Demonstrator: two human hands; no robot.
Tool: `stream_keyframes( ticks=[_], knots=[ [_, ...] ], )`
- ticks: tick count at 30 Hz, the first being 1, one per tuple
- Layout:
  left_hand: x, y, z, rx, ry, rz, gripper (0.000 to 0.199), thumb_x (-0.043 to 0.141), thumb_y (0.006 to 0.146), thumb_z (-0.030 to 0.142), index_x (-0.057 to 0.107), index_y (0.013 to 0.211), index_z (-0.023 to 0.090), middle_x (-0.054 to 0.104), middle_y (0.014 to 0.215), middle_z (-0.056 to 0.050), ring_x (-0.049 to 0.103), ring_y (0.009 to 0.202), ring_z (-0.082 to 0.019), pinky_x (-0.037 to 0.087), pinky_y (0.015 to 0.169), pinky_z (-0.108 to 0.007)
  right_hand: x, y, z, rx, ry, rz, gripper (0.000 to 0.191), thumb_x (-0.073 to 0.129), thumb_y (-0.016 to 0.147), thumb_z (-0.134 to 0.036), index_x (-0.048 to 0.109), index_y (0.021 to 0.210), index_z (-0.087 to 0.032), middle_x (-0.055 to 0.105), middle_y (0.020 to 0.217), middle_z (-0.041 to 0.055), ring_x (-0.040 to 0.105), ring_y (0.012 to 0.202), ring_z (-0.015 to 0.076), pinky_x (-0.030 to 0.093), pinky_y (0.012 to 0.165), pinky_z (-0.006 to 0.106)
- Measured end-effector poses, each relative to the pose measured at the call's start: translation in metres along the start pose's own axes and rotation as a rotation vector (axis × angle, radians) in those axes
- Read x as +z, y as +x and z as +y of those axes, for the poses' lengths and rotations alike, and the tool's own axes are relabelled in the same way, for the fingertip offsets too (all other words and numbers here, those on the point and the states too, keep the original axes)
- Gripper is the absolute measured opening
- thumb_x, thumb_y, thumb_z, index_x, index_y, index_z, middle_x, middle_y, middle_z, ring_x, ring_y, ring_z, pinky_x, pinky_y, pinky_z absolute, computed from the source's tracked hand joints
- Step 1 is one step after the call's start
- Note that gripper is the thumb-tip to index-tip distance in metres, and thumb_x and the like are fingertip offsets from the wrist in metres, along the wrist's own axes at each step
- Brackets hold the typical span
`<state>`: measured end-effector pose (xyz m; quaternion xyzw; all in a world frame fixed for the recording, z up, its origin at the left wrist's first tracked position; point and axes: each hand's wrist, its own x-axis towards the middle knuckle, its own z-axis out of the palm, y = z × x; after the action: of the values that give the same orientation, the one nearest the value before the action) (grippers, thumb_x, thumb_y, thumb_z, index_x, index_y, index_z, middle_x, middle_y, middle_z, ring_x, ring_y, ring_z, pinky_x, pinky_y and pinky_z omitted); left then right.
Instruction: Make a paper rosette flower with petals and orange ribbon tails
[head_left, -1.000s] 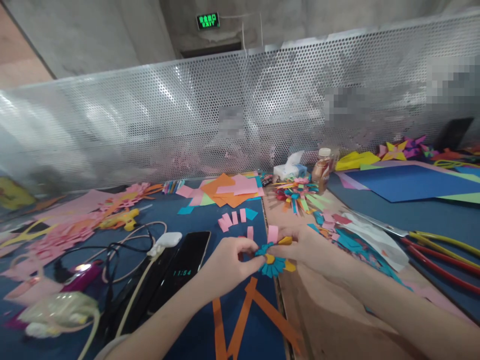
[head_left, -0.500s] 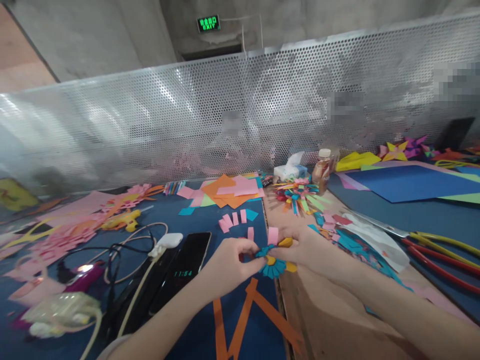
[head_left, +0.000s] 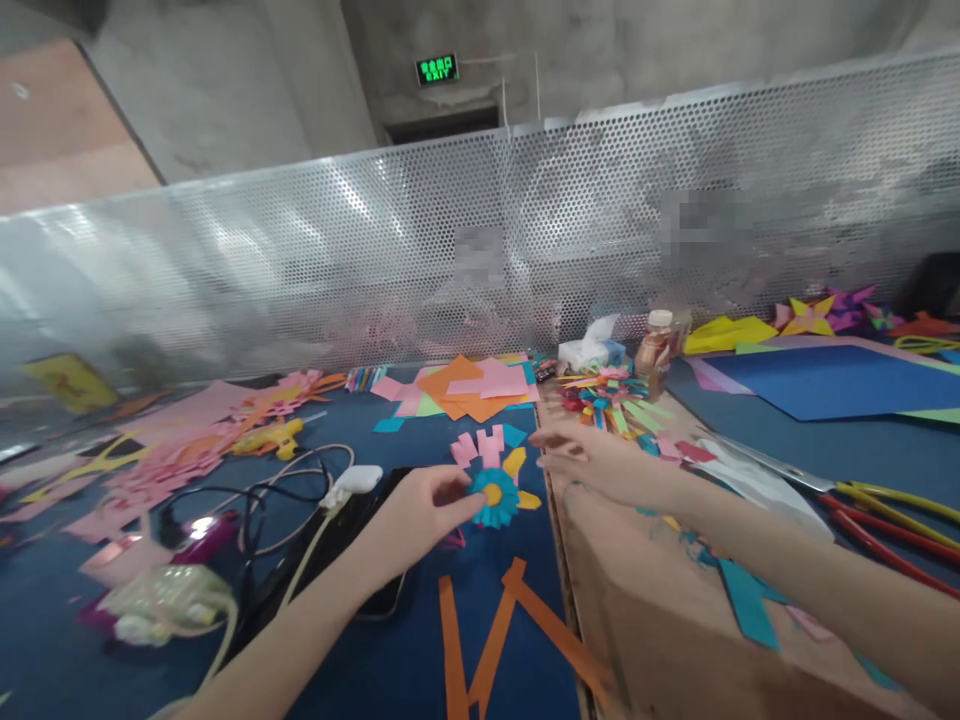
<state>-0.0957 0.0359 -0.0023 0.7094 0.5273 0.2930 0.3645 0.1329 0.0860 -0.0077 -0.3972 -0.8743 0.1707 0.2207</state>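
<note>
A blue paper flower (head_left: 495, 497) with a yellow centre is pinched at its left edge by my left hand (head_left: 431, 505). Two yellow paper petals (head_left: 515, 461) stick out from its upper right side. My right hand (head_left: 589, 458) is off to the right of the flower, its fingers apart and nothing between them. Small pink paper pieces (head_left: 491, 440) stand just beyond the flower. Nearer to me, orange paper strips (head_left: 495, 640) lie on the blue table surface (head_left: 405, 660).
At left are a phone (head_left: 386, 600), cables, a white plug (head_left: 360, 480) and a yellow glue gun (head_left: 274, 438). Scissors (head_left: 817, 480) lie at right. Behind are stacked coloured papers (head_left: 469, 388), a tissue pack (head_left: 592, 350), a bottle (head_left: 656, 350) and a perforated metal screen (head_left: 300, 260).
My right hand has let go of the flower and moved away, its fingers opening. My left hand has moved left with the flower. The camera view has shifted slightly.
</note>
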Motion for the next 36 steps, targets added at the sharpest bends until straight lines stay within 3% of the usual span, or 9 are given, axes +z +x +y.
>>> stream_keyframes(
  ticks=[4, 7, 12, 16, 20, 25, 36],
  knots=[
    [-0.005, -0.007, -0.018, -0.138, -0.232, 0.085, 0.025, 0.058, 0.070, 0.041, 0.058, 0.072, 0.016, 0.058, 0.066, 0.001, 0.053, 0.060, -0.014, 0.041, 0.056, -0.023, 0.012, 0.031, 0.012, -0.155, -0.176, -0.070, 0.031, 0.060, 0.074, -0.009, 0.061, 0.105, -0.015, 0.057, 0.108, 0.0107, 0.047, 0.105, 0.0232, 0.034, 0.093, 0.041],
    [-0.002, -0.009, -0.023, -0.183, -0.394, 0.083, 0.024, 0.060, 0.069, 0.038, 0.056, 0.074, 0.015, 0.060, 0.069, 0.000, 0.056, 0.064, -0.015, 0.044, 0.058, -0.024, 0.023, 0.044, 0.016, -0.249, -0.248, -0.106, 0.028, 0.062, 0.072, -0.008, 0.064, 0.099, -0.016, 0.060, 0.101, 0.0097, 0.049, 0.099, 0.0227, 0.038, 0.089, 0.040],
    [0.003, -0.012, -0.022, -0.179, -0.517, 0.119, 0.023, 0.062, 0.069, 0.034, 0.056, 0.076, 0.013, 0.060, 0.072, -0.003, 0.059, 0.067, -0.016, 0.046, 0.057, -0.025, 0.024, 0.037, 0.017, -0.324, -0.326, -0.006, 0.012, 0.058, 0.077, -0.012, 0.064, 0.087, -0.015, 0.061, 0.090, 0.0073, 0.052, 0.090, 0.0187, 0.041, 0.082, 0.033],
    [0.008, -0.013, -0.021, -0.174, -0.603, 0.096, 0.022, 0.063, 0.068, 0.033, 0.056, 0.074, 0.013, 0.060, 0.071, -0.003, 0.058, 0.066, -0.014, 0.047, 0.060, -0.026, 0.012, 0.021, 0.010, -0.324, -0.371, 0.112, 0.011, 0.052, 0.084, -0.019, 0.061, 0.089, -0.015, 0.060, 0.089, 0.0080, 0.052, 0.089, 0.0196, 0.041, 0.081, 0.036],
    [0.014, -0.013, -0.017, -0.158, -0.606, 0.078, 0.019, 0.063, 0.068, 0.029, 0.051, 0.067, 0.014, 0.059, 0.070, -0.001, 0.057, 0.060, -0.012, 0.045, 0.064, -0.027, 0.004, 0.008, -0.001, -0.359, -0.407, 0.143, 0.011, 0.053, 0.083, -0.020, 0.061, 0.089, -0.015, 0.060, 0.091, 0.0077, 0.051, 0.091, 0.0217, 0.038, 0.083, 0.038],
    [0.021, -0.012, -0.013, -0.142, -0.529, 0.099, 0.021, 0.060, 0.069, 0.027, 0.044, 0.062, 0.016, 0.054, 0.059, 0.003, 0.056, 0.058, -0.011, 0.037, 0.056, -0.022, 0.001, 0.000, -0.012, -0.417, -0.417, 0.152, 0.009, 0.053, 0.084, -0.021, 0.061, 0.087, -0.017, 0.062, 0.088, 0.0045, 0.052, 0.086, 0.0200, 0.039, 0.080, 0.036],
    [0.025, -0.012, -0.013, -0.050, -0.468, 0.123, 0.023, 0.058, 0.067, 0.028, 0.038, 0.060, 0.018, 0.040, 0.055, 0.007, 0.037, 0.052, -0.008, 0.029, 0.052, -0.020, -0.002, -0.006, -0.021, -0.456, -0.367, 0.202, 0.009, 0.054, 0.084, -0.023, 0.061, 0.087, -0.018, 0.064, 0.087, 0.0035, 0.053, 0.084, 0.0189, 0.040, 0.077, 0.034]
  ],
)
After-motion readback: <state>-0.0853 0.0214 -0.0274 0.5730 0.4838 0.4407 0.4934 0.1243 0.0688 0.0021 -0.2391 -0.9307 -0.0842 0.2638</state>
